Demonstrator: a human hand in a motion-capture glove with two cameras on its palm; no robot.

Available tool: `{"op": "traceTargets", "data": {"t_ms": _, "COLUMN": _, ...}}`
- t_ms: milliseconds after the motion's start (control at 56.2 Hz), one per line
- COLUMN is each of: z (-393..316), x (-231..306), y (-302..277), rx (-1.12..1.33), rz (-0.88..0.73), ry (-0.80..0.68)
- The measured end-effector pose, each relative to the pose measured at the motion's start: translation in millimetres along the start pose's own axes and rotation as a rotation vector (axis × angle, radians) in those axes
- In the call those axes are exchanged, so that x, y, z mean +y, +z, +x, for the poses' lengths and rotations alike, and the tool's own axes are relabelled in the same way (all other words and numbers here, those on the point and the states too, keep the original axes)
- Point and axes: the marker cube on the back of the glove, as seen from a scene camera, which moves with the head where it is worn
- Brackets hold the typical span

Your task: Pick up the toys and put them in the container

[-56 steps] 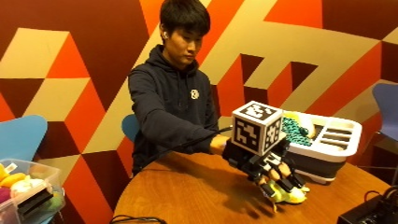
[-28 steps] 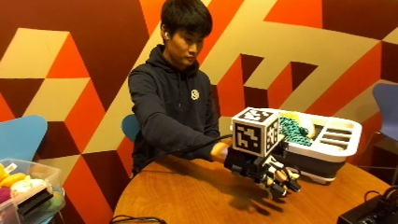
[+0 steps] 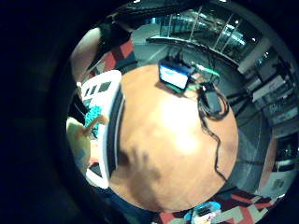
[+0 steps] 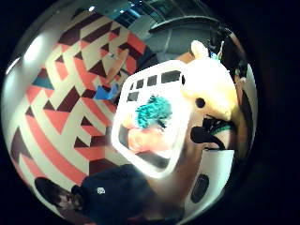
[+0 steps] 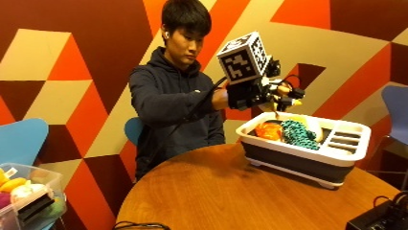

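One yellow plush toy [image 4: 213, 93] is the item in hand. It has a pale yellow body, a small black eye and an ear or horn at its tip, and in the thumb-side palm view it lies close against the palm. In the outside view the gloved right hand [image 5: 258, 93] is raised above the near end of the container [image 5: 306, 158], with yellow parts of the toy showing at the fingers. The fingers appear curled around the toy; the exact contact points are hidden by the glove.

Handling judgement: the toy looks soft, light and compressible, with a fuzzy cover that should not slip. It is not fragile. The body is the best place to hold it, since the thin ear or limb would bend and let the toy swing. A soft toy can snag on the container rim, so release is best made with the toy fully over the open compartment.

Below the fingers, the white-rimmed, dark-walled container already holds a teal knitted toy [image 5: 298, 134] and an orange toy [image 5: 269, 130], lying side by side and touching. The slotted section of the container is at the end farther from the fingers.

The container stands on a round wooden desk [image 5: 217, 191]. Well apart from the fingers, a clear bin [image 5: 28, 201] with more toys stands beside the desk.
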Motion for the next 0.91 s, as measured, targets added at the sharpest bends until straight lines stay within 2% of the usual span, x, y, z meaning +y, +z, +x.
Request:
{"op": "traceTargets", "data": {"t_ms": 142, "z": -45.8, "x": 7.5, "y": -0.2, "rx": -0.089, "rz": 0.007, "ry": -0.115}}
{"op": "traceTargets", "data": {"t_ms": 303, "z": -107.2, "x": 19.5, "y": 22.4, "rx": -0.229, "rz": -0.07, "ry": -0.207}}
{"op": "traceTargets", "data": {"t_ms": 463, "z": -154.0, "x": 29.1, "y": 61.5, "rx": -0.309, "rz": -0.248, "ry": -0.225}}
{"op": "traceTargets", "data": {"t_ms": 641, "z": -192.1, "x": 46.8, "y": 96.4, "rx": -0.178, "rz": -0.439, "ry": -0.326}}
{"op": "traceTargets", "data": {"t_ms": 765, "z": -190.3, "x": 43.9, "y": 91.0, "rx": -0.159, "rz": -0.396, "ry": -0.318}}
{"op": "traceTargets", "data": {"t_ms": 908, "z": -163.8, "x": 37.8, "y": 73.9, "rx": -0.139, "rz": -0.348, "ry": -0.238}}
